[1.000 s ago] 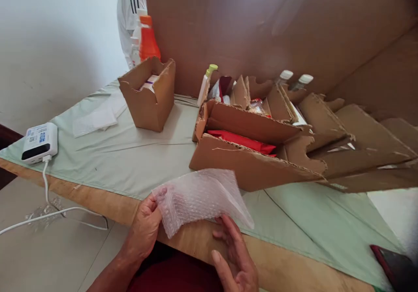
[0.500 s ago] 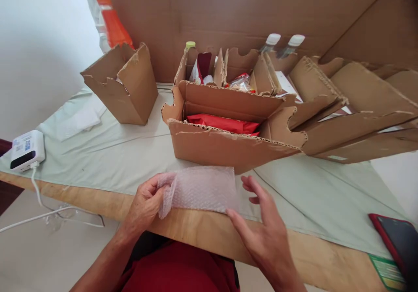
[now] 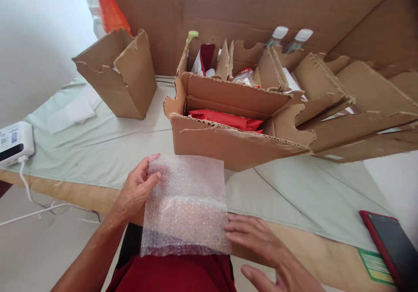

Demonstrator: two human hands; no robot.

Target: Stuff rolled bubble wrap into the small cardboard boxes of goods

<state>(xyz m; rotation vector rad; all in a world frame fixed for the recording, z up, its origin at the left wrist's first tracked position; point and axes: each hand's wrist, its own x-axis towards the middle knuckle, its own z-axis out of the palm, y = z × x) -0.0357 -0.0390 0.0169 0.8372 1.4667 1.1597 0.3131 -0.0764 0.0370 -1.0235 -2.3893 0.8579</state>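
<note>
A sheet of clear bubble wrap (image 3: 186, 205) hangs over the table's near edge, in front of my red shirt. My left hand (image 3: 137, 187) pinches its upper left corner between thumb and fingers. My right hand (image 3: 261, 244) lies with fingers stretched out, the fingertips touching the sheet's lower right edge. Just beyond stands a cardboard divider box (image 3: 228, 139) holding a red packet (image 3: 225, 120).
The table carries a pale green cloth (image 3: 130, 152). A smaller open cardboard box (image 3: 120, 78) stands at the back left, a white power bank (image 3: 15, 141) with cable at far left, a red-cased phone (image 3: 392, 244) at right. Bottles (image 3: 290, 39) and an orange bottle (image 3: 109, 8) stand behind.
The bubble wrap has been unfolded from a narrow strip into a taller sheet hanging over the table edge. My right hand dropped lower, to its bottom right edge.
</note>
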